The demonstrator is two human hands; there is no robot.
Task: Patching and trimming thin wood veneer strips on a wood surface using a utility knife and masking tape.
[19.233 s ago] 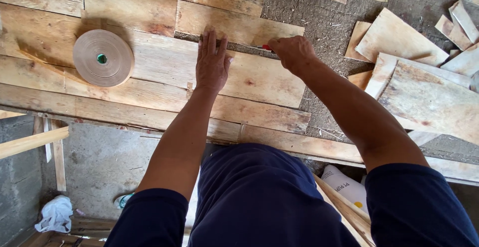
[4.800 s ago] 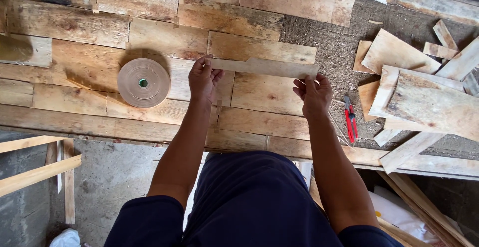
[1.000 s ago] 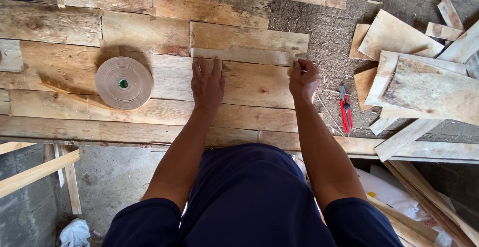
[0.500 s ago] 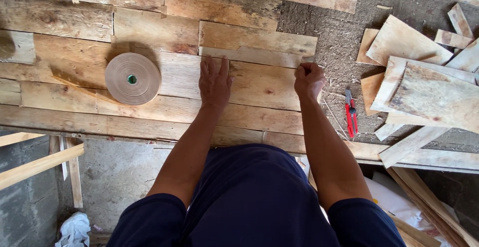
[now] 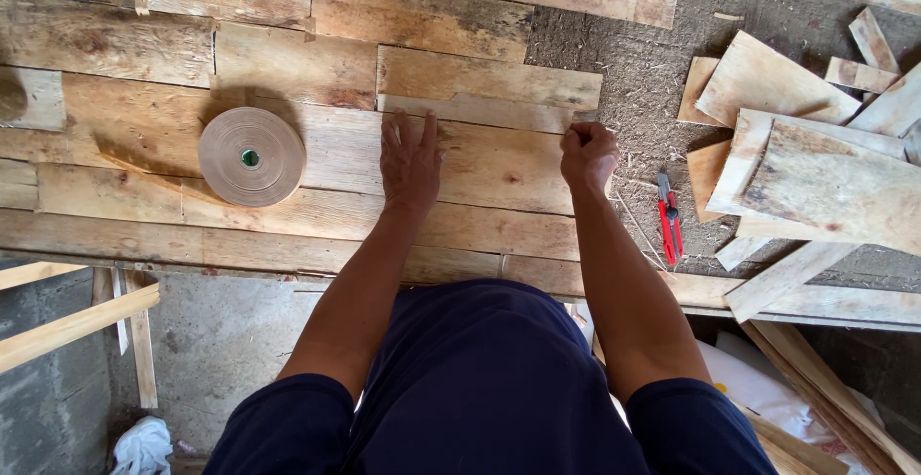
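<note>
Left hand (image 5: 410, 161) is pressed flat, palm down, fingers together and pointing away from the body, not gripping anything. The fingertips land right on the near edge of a thin pale wooden strip (image 5: 484, 111). Right hand (image 5: 588, 154) is curled into a loose fist at the strip's right end, knuckles up; looks like it's pinching that end, but the fingers hide the contact so I can't tell for sure what it's got.

The strip itself lies flat with its long axis running left to right, one end just above the left hand and the other under the right fist. It sits along the seam between two planks of the wooden work surface (image 5: 288, 235), parallel to their grain.

Out from there: a roll of tan edge banding tape (image 5: 251, 155) lies flat on the planks, well left of the left hand, with a small green core in the middle. To the right of the right hand, on the bare dusty ground, there's a red utility knife (image 5: 669, 219) lying with its length pointing away from the person. Further right is a loose pile of scrap boards (image 5: 815, 149) overlapping at all angles.
</note>
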